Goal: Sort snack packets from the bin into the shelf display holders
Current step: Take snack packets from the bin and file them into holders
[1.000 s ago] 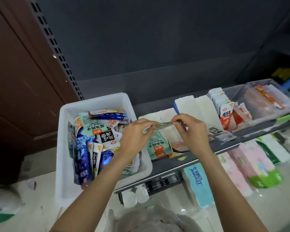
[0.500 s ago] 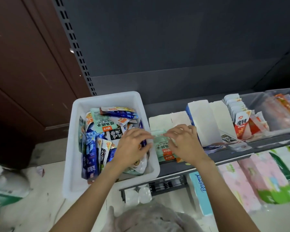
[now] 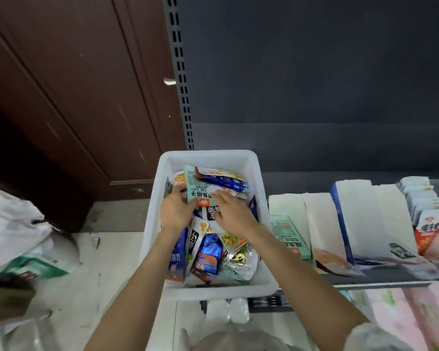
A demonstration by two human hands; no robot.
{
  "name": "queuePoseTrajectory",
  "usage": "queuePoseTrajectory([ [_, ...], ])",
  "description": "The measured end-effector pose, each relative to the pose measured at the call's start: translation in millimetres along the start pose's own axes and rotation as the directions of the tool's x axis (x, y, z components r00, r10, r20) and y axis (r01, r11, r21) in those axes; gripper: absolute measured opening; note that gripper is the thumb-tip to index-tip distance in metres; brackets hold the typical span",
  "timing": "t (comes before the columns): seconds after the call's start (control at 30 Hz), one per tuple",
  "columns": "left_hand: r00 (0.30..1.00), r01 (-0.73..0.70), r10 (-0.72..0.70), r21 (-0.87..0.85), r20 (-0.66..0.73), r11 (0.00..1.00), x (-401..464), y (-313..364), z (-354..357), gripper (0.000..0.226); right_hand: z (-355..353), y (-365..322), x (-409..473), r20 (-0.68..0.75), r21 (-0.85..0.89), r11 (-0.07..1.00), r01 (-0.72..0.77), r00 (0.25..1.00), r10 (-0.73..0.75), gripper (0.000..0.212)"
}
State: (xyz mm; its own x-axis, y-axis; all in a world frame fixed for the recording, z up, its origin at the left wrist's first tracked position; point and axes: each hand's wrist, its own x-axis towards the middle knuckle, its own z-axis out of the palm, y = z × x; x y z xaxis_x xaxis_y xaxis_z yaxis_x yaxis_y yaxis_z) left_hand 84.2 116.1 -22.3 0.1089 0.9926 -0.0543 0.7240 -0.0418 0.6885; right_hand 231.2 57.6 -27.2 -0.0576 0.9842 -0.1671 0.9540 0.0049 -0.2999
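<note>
White bin (image 3: pixel 260 178) on dark shelf (image 3: pixel 390 277); left hand (image 3: pixel 176 211) pinches green packet (image 3: pixel 196 192); right hand (image 3: pixel 232 211) spread flat.

One view only, from the head, looking forward and steeply down. Close over a white bin (image 3: pixel 260 188) of packets on the shelf (image 3: pixel 380 278); both forearms reaching in from the bottom edge. Wide angle, bending the dark back panel (image 3: pixel 314 72) and floor (image 3: pixel 106 287).

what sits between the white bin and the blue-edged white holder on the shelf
In the head view, two white display holders stand between the white bin and the blue-edged holder; the nearer one holds a green packet.
</note>
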Motion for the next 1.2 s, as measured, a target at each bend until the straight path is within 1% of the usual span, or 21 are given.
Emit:
queuePoseTrajectory([
  [0.1,0.994,-0.003,-0.019,-0.212,-0.103,0.977,-6.9,1.4,-13.1,0.034,2.4,2.2,-4.4,0.024,-0.059,0.998,-0.02,0.999,0.021,0.052],
  [0.17,0.992,-0.041,-0.003,-0.36,-0.122,0.932,-11.8,-1.9,-26.1,0.027,-3.3,3.4,-11.2,0.007,-0.02,0.999,-0.031,0.999,0.032,0.052],
  [0.27,0.992,-0.081,0.034,-0.404,-0.12,0.911,-18.0,-3.1,-51.3,0.024,-22.6,0.1,-24.2,-0.225,0.235,0.971,0.029,0.974,0.025,0.045],
  [0.37,0.993,-0.12,0.098,-0.438,-0.073,0.891,-22.6,2.7,-76.7,0.026,-50.1,-5.9,-35.9,-0.459,0.341,0.916,0.21,0.888,-0.033,0.047],
  [0.43,0.997,-0.079,0.079,-0.541,-0.023,0.837,-24.8,11.3,-86.7,0.023,-66.4,-9.6,-44.5,-0.506,0.304,0.904,0.301,0.855,-0.114,0.053],
  [0.47,0.999,-0.047,0.052,-0.601,-0.008,0.798,-25.8,16.7,-88.4,0.02,-71.9,-11.6,-48.0,-0.497,0.242,0.914,0.326,0.85,-0.172,0.059],
  [0.53,0.999,0.017,0.019,-0.709,0.044,0.705,-31.2,30.6,-87.1,0.015,-73.5,-16.1,-53.4,-0.462,0.048,0.938,0.344,0.84,-0.285,0.071],
  [0.57,0.996,0.048,0.026,-0.746,0.086,0.664,-35.3,38.8,-83.5,0.015,-71.2,-18.9,-56.0,-0.472,-0.04,0.942,0.333,0.825,-0.311,0.07],
  [0.6,0.99,0.076,0.043,-0.77,0.133,0.633,-40.0,46.8,-79.1,0.015,-67.4,-21.1,-57.7,-0.518,-0.094,0.942,0.323,0.792,-0.323,0.063],
  [0.67,0.974,0.13,0.073,-0.789,0.217,0.601,-51.1,61.6,-69.2,0.014,-64.6,-25.5,-64.6,-0.68,-0.074,0.951,0.302,0.682,-0.269,0.035],
  [0.73,0.967,0.146,0.08,-0.779,0.243,0.61,-60.3,72.4,-61.9,0.023,-65.6,-19.4,-70.2,-0.79,0.124,0.958,0.258,0.61,-0.062,0.014],
  [0.77,0.971,0.117,0.085,-0.757,0.222,0.643,-62.3,75.1,-59.1,0.03,-69.2,-15.2,-73.4,-0.766,0.309,0.924,0.226,0.635,0.101,0.015],
  [0.8,0.976,0.072,0.101,-0.723,0.193,0.687,-63.0,75.8,-56.2,0.032,-72.1,-9.3,-76.6,-0.672,0.524,0.832,0.185,0.689,0.27,0.02],
  [0.83,0.976,0.03,0.127,-0.689,0.176,0.724,-63.7,76.1,-54.2,0.031,-75.8,-4.1,-81.0,-0.525,0.725,0.673,0.15,0.753,0.398,0.02],
  [0.87,0.972,0.002,0.154,-0.659,0.18,0.752,-63.5,76.1,-51.7,0.026,-78.8,1.2,-86.4,-0.38,0.861,0.493,0.124,0.801,0.462,0.015],
  [0.9,0.961,-0.012,0.184,-0.635,0.205,0.772,-63.5,76.9,-49.0,0.021,-81.7,5.8,-92.5,-0.294,0.923,0.367,0.114,0.825,0.483,0.013],
  [0.97,0.927,-0.036,0.249,-0.591,0.282,0.806,-63.6,80.1,-41.0,0.021,-85.7,12.9,-104.2,-0.23,0.955,0.278,0.104,0.85,0.473,0.019],
  [1.03,0.878,-0.082,0.322,-0.553,0.353,0.829,-66.5,88.5,-30.3,0.026,-87.0,18.5,-116.2,-0.234,0.949,0.299,0.097,0.852,0.469,0.021],
  [1.1,0.847,-0.19,0.406,-0.518,0.343,0.834,-71.7,99.3,-16.2,0.022,-89.5,26.8,-128.9,-0.296,0.907,0.415,0.074,0.813,0.501,0.018],
  [1.17,0.829,-0.314,0.485,-0.488,0.277,0.815,-78.5,111.5,-0.5,0.016,-95.0,37.9,-145.8,-0.454,0.767,0.64,0.03,0.731,0.51,0.011],
  [1.2,0.818,-0.365,0.52,-0.477,0.246,0.8,-82.4,118.3,7.2,0.014,-98.0,45.2,-155.2,-0.554,0.637,0.771,-0.016,0.686,0.472,0.009],
])
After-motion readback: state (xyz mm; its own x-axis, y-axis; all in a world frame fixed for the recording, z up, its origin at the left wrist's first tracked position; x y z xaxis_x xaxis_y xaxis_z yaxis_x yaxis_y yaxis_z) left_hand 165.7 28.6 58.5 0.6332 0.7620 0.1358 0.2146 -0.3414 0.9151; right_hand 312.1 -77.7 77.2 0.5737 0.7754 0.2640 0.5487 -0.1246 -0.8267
